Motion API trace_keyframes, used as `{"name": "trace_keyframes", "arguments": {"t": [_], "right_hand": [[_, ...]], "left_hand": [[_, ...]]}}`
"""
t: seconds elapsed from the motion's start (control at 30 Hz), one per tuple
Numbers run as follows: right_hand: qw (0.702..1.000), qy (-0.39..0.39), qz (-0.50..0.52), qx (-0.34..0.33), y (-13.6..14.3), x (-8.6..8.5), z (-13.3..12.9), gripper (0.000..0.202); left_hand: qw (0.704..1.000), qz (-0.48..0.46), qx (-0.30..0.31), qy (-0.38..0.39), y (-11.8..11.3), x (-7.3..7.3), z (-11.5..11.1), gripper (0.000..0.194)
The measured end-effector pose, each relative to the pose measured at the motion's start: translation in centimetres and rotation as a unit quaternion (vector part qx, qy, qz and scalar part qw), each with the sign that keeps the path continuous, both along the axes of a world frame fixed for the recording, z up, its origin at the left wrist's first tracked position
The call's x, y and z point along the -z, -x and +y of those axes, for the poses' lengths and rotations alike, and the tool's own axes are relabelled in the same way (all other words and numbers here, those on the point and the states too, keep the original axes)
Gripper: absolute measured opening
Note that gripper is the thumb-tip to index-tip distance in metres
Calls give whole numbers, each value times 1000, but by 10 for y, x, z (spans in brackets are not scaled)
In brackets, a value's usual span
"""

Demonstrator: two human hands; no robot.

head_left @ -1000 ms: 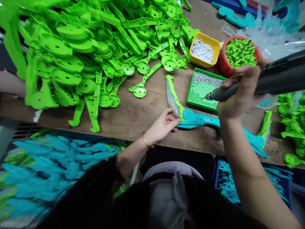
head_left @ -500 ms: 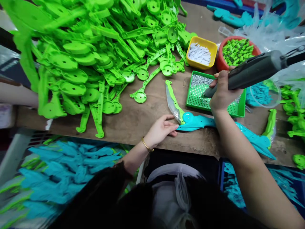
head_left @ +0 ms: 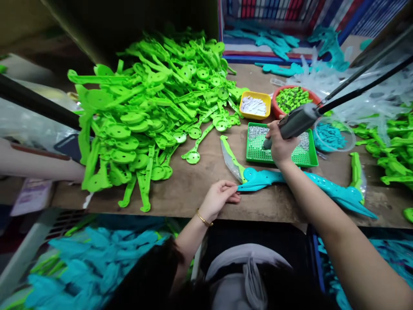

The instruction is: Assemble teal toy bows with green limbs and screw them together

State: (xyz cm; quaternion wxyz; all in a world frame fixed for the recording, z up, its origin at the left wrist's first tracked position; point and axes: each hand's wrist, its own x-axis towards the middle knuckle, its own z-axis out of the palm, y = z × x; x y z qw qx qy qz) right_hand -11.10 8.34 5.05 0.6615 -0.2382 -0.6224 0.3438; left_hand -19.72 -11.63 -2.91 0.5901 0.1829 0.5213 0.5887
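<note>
Fingers (head_left: 230, 190) of the left hand (head_left: 215, 201) pinch the pointed end of a long turquoise assembly (head_left: 258, 181) lying near the front edge of the wooden desk (head_left: 183, 189). The right hand (head_left: 280, 148) is closed around a dark, cylindrical power screwdriver (head_left: 298, 121), its nose over a perforated green tray (head_left: 282, 164) of small metallic screws (head_left: 257, 131); contact at the tip cannot be told. The assembly, smooth and glossy, appears to be moulded plastic: probably light, stiff and somewhat slippery, best held by its broader body, since its slender points may flex. A curved green arm (head_left: 232, 156) with a translucent, film-like edge, likely more delicate, rises from the near-left joint. Beyond lie a square yellow dish (head_left: 255, 115), a round red bowl (head_left: 276, 110) and heaped, disc-ended green parts (head_left: 142, 129).
</note>
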Motion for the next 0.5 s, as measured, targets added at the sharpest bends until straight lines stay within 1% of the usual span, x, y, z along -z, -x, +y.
{"name": "trace_keyframes", "arguments": {"t": [0.07, 0.13, 0.2, 0.27, 0.33, 0.4, 0.43, 0.5], "right_hand": [[1000, -3, 15, -1, -4, -12, -6, 36], [999, -16, 44, 1, -10, -27, -20, 34], [997, -34, 65, 1, -15, -39, -41, 28], [997, -40, 55, -32, -20, -43, -67, 24], [993, -37, 31, -103, -24, -37, -93, 23], [984, -39, 7, -176, -29, -23, -112, 25], [980, -45, -5, -196, -31, -14, -118, 27], [976, -55, -38, -206, -36, 1, -123, 33]], "left_hand": [[1000, -3, -4, -12, -1, 0, 0, 31], [1000, -7, -10, -25, -3, 0, 0, 28], [999, -10, -20, -39, -5, 1, 1, 26], [998, -12, -28, -52, -7, 3, 2, 26], [997, -15, -33, -62, -7, 4, 3, 27], [997, -17, -35, -69, -8, 4, 3, 27], [997, -18, -36, -72, -8, 4, 3, 27], [996, -17, -37, -80, -9, 3, 3, 26]]}}
